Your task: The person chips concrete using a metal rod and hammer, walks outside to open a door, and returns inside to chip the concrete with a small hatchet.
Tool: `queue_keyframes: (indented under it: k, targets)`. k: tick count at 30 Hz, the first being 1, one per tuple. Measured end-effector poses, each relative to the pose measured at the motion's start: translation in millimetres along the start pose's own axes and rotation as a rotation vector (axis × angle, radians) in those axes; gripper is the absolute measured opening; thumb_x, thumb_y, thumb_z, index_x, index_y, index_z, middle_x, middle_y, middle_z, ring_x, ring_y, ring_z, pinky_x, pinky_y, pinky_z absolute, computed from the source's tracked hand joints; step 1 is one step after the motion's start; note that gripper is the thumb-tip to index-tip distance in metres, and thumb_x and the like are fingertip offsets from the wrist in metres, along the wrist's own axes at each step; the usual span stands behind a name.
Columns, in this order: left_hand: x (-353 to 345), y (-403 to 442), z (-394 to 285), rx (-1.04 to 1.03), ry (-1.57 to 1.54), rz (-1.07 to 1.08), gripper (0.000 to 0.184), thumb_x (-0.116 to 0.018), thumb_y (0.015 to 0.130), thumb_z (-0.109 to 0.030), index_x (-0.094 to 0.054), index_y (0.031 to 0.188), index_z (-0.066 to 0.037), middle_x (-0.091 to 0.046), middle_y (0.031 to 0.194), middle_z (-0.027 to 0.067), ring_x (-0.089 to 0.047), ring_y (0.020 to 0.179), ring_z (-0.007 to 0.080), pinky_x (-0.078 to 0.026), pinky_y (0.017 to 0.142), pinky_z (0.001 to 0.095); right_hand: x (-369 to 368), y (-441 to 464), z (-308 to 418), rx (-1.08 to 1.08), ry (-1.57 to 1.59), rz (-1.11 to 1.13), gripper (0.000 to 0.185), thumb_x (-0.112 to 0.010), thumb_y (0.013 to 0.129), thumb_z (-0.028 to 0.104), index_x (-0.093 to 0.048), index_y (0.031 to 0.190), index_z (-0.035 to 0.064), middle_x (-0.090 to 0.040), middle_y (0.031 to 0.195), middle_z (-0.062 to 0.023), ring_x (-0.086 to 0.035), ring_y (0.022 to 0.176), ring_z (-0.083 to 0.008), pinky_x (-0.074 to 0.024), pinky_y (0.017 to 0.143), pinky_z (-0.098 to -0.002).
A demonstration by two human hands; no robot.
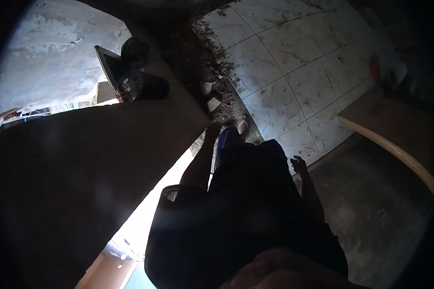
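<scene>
Left hand (214, 128) is hanging beside the wall (91, 159); grip too dark to tell. Right hand (299, 165) is hanging near the tiles (294, 96), fingers partly curled, contents unclear. Rubble (224, 107) is lying between wall and tiles.

Rubble (223, 107) between dark ledge (82, 164) and tiled floor (284, 77)

Brown panel (395, 127) with curved edge
</scene>
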State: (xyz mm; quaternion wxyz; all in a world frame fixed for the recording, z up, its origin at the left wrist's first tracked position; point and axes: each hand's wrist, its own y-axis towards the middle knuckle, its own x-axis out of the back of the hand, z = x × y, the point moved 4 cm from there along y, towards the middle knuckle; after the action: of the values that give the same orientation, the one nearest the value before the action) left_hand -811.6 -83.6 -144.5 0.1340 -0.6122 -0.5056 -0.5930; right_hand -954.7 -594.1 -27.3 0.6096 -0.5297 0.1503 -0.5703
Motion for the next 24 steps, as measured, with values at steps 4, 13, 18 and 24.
queue_keyframes:
  k: [4,13,18,24]
  targets:
    - [-4,72,27,0.974,-0.631,0.492,0.031,-0.060,0.090,-0.034,-0.066,0.100,-0.006,-0.066,0.085,0.0111,-0.064,0.082,0.0217,-0.050,0.074,0.0392,37,38,46,0.065,0.001,-0.027,0.054,-0.065,0.088,0.034,-0.052,0.132,0.0050,-0.064,0.090,-0.0067,-0.056,0.070,-0.0115,-0.0448,0.058,-0.0265]
    - [-14,99,48,1.251,-0.509,0.652,0.051,-0.062,0.083,-0.049,-0.067,0.108,-0.006,-0.066,0.112,0.0201,-0.061,0.108,0.0366,-0.047,0.092,0.0438,100,106,146,0.169,0.052,0.139,0.050,-0.065,0.084,0.036,-0.062,0.116,-0.0025,-0.069,0.101,-0.0148,-0.065,0.091,-0.0209,-0.0504,0.080,-0.0367]
    - [-6,125,38,1.610,-0.572,0.620,0.052,-0.061,0.083,-0.051,-0.067,0.107,-0.005,-0.068,0.103,0.0189,-0.063,0.098,0.0367,-0.048,0.086,0.0463,149,230,142,0.067,0.069,0.317,0.052,-0.067,0.082,0.035,-0.061,0.119,-0.0006,-0.067,0.112,-0.0142,-0.063,0.102,-0.0235,-0.0491,0.086,-0.0369]
    - [-65,220,77,1.418,-0.827,0.348,0.044,-0.050,0.091,-0.040,-0.066,0.106,-0.001,-0.068,0.097,0.0208,-0.063,0.092,0.0407,-0.048,0.084,0.0479,254,315,338,0.385,-0.473,-0.046,0.049,-0.060,0.087,0.038,-0.063,0.114,-0.0031,-0.063,0.116,-0.0235,-0.058,0.114,-0.0348,-0.0450,0.097,-0.0402]
